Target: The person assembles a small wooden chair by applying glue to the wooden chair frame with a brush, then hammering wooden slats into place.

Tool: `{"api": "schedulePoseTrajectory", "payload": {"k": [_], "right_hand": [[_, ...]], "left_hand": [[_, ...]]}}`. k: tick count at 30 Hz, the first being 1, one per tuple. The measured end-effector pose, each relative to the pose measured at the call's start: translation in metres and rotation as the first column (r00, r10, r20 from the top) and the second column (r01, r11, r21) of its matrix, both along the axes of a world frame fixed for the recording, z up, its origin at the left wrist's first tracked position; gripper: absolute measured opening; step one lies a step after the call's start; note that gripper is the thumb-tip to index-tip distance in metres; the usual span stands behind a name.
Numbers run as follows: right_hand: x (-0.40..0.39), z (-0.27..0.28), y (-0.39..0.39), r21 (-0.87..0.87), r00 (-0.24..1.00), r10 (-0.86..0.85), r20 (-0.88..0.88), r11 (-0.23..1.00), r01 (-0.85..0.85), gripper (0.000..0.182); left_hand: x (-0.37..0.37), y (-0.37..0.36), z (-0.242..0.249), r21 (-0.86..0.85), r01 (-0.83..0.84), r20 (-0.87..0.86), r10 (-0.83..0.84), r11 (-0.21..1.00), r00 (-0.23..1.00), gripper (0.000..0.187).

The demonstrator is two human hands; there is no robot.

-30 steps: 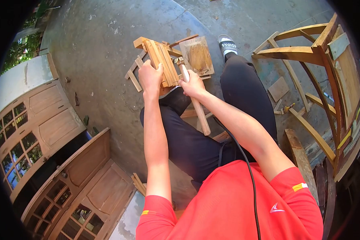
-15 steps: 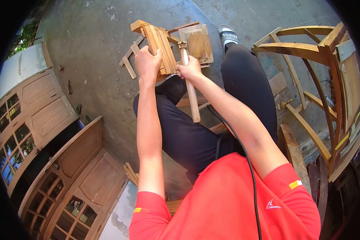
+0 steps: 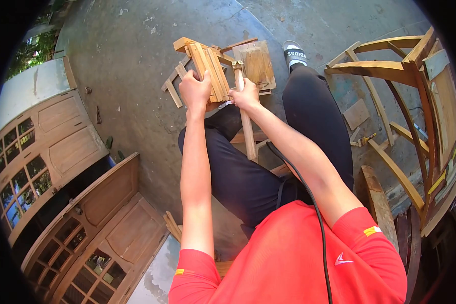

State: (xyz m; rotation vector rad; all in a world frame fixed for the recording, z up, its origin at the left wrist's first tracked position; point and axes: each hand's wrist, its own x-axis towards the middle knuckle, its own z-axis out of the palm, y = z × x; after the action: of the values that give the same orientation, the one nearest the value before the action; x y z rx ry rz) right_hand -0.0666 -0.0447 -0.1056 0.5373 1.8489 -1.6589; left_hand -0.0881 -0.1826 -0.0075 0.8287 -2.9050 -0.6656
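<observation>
Outdoor woodworking yard, unfinished chair frame (image 3: 405, 101), wooden doors (image 3: 86, 202)

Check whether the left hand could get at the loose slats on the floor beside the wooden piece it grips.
Probably yes. The slats lie on bare concrete just left of the left hand, nothing between; it would first have to release the wooden piece.

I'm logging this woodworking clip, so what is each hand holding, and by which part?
The right hand grips the hammer high on its handle, near the head. The left hand clasps the side of the slat bundle.
</observation>
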Motion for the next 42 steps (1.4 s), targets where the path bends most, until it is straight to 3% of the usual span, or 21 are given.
{"api": "schedulePoseTrajectory", "payload": {"k": [6, 12, 15, 18, 21, 24, 27, 36, 42], "right_hand": [[-0.001, 0.003, 0.003, 0.044, 1.000, 0.014, -0.009, 0.999, -0.014, 0.044], [0.000, -0.005, 0.000, 0.196, 0.973, 0.096, -0.210, 0.979, -0.054, 0.046], [0.001, 0.000, 0.001, 0.213, 0.973, 0.090, -0.212, 0.976, -0.044, 0.048], [-0.001, 0.009, 0.004, 0.179, 0.983, 0.111, -0.145, 0.980, -0.084, 0.050], [-0.003, 0.012, 0.005, 0.184, 0.983, 0.137, -0.121, 0.976, -0.114, 0.050], [-0.004, 0.009, 0.005, 0.176, 0.984, 0.135, -0.121, 0.978, -0.112, 0.050], [-0.004, 0.003, 0.005, 0.176, 0.986, 0.118, -0.113, 0.980, -0.097, 0.051], [-0.001, 0.000, 0.006, 0.214, 0.981, 0.126, -0.146, 0.972, -0.093, 0.052], [-0.003, -0.014, 0.002, 0.112, 0.992, 0.076, -0.101, 0.992, -0.065, 0.051]], "left_hand": [[-0.001, -0.008, -0.010, 0.078, -0.025, 0.038, 0.022, 0.997, 0.999, 0.040], [0.007, -0.024, -0.031, 0.269, -0.105, 0.152, 0.066, 0.957, 0.986, 0.041], [0.020, -0.023, -0.032, 0.485, -0.181, 0.219, 0.081, 0.855, 0.972, 0.048], [0.027, -0.017, -0.028, 0.653, -0.163, 0.149, 0.086, 0.740, 0.985, 0.051], [0.022, -0.027, -0.015, 0.581, -0.448, 0.614, -0.005, 0.680, 0.789, 0.058], [0.023, -0.005, 0.014, 0.609, -0.488, 0.605, 0.032, 0.625, 0.796, 0.060], [0.022, -0.006, 0.010, 0.607, -0.460, 0.602, 0.004, 0.648, 0.799, 0.062], [0.019, -0.020, -0.021, 0.465, -0.262, 0.596, -0.080, 0.846, 0.799, 0.059], [0.022, -0.015, -0.018, 0.548, -0.378, 0.562, 0.006, 0.746, 0.827, 0.059]]}}
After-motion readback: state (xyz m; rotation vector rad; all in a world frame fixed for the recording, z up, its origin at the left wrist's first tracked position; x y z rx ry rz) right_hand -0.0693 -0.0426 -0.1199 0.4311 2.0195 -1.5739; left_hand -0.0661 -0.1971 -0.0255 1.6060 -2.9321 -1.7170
